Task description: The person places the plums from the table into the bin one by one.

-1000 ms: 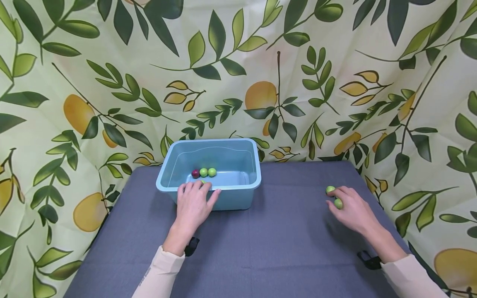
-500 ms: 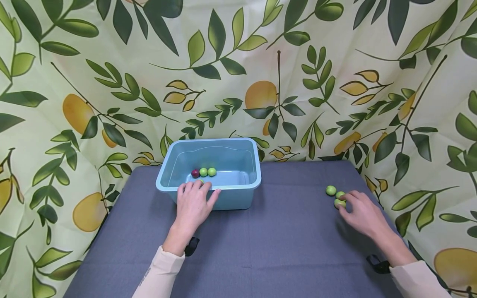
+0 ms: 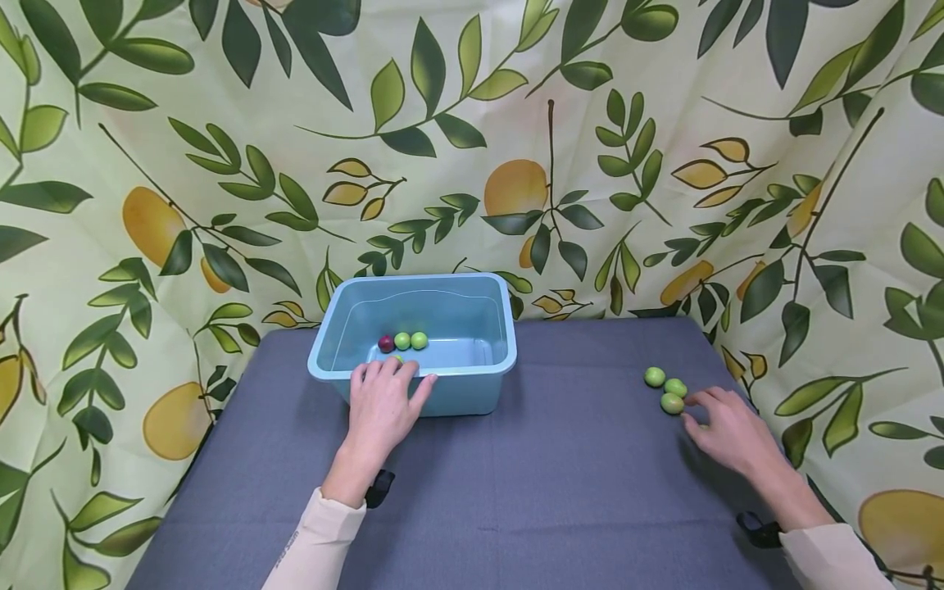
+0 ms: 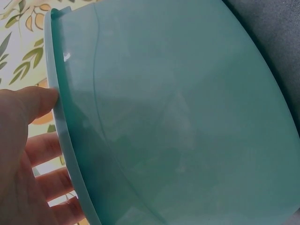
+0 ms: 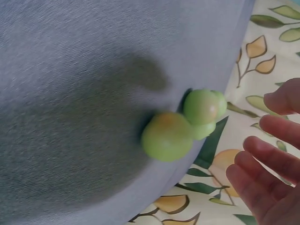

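My left hand [image 3: 382, 406] grips the near rim of a light blue plastic bin [image 3: 460, 397], its fingers hooked over the edge. In the left wrist view the thumb [image 4: 44, 101] lies on the rim. Inside the bin are a dark red plum-like ball [image 3: 386, 344] and several green ones, one partly hidden by the left fingers. On the right of the table sits a cluster of small, round green fruits [image 3: 672, 403]; up close, a green fruit [image 5: 167, 137] shows an orange blush. My right hand [image 3: 730, 430] is beside them with loosely bent fingers, holding nothing.
A dark grey-blue cloth covers the table [image 3: 546, 475]. A curtain [image 3: 457, 180] printed with leaves and fruit hangs behind and along both sides. The table's right edge [image 3: 782, 442] runs beneath the right forearm. A black strap [image 3: 758, 531] is on the right wrist.
My right hand has let go of the green fruits and drawn back to the right, leaving them together on the cloth. The left hand has stayed at the bin.
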A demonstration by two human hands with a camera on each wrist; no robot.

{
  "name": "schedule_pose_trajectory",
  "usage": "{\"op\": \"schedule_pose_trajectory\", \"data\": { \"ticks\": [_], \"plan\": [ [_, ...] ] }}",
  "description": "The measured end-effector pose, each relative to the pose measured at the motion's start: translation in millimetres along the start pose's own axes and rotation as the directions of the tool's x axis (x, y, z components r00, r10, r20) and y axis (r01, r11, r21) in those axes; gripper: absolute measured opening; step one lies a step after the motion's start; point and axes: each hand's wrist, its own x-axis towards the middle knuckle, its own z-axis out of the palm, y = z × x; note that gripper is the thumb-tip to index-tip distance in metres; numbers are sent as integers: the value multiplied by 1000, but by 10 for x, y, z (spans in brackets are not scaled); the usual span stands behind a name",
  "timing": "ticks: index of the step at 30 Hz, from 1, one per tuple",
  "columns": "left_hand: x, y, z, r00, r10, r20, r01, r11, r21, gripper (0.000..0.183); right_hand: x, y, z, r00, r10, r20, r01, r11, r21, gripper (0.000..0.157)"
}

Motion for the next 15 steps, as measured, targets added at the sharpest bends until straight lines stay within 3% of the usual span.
{"op": "schedule_pose_trajectory", "data": {
  "ticks": [15],
  "plan": [
    [6, 8, -5, 1000, -2, 3, 2, 1000, 2, 36, -108, 163, 80, 992, 66, 112, -64, 998, -17, 26]
  ]
}}
